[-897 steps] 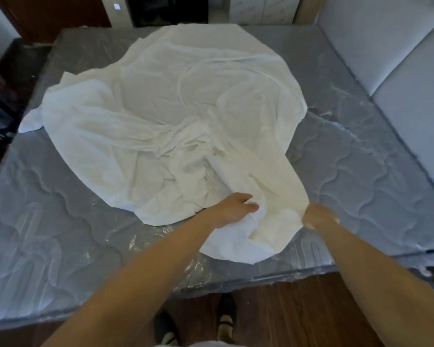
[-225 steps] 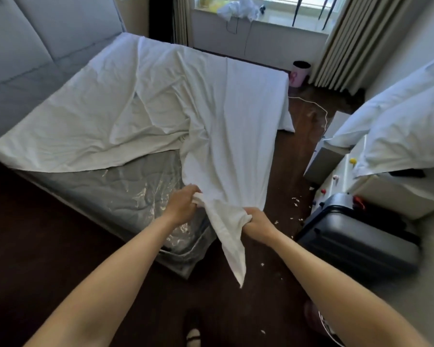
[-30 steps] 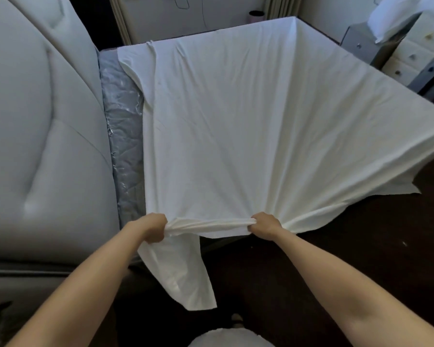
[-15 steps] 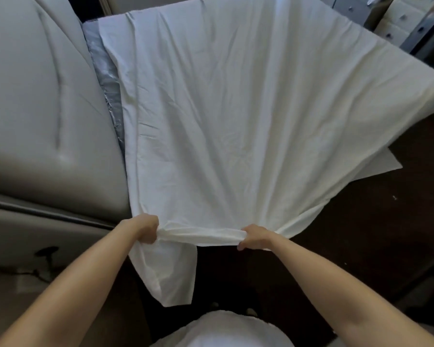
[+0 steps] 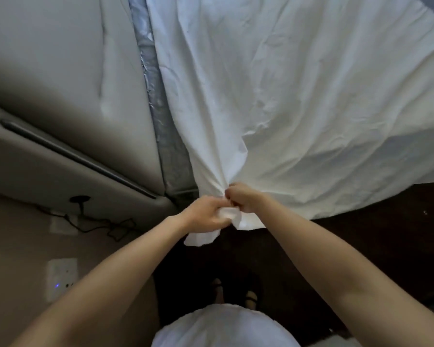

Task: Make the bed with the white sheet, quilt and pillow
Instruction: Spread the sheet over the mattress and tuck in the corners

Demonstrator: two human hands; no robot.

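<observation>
Both hands meet at the bed's near corner: the left hand [image 5: 206, 216] and right hand [image 5: 243, 197] each pinch the bunched sheet [image 5: 286, 96], which fans away over the mattress [image 5: 161, 116].

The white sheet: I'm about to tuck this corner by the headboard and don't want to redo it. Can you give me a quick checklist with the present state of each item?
1. Left hand grip on the white sheet corner: ok, fingers curled round the bunched cloth.
2. Right hand grip: ok, pinching the gathered cloth.
3. Sheet reaches the headboard: not ok, a strip of grey mattress is bare.
4. Sheet smooth: not ok, creases fan out from the hands.
5. Far corners covered: cannot tell, out of view.
</observation>
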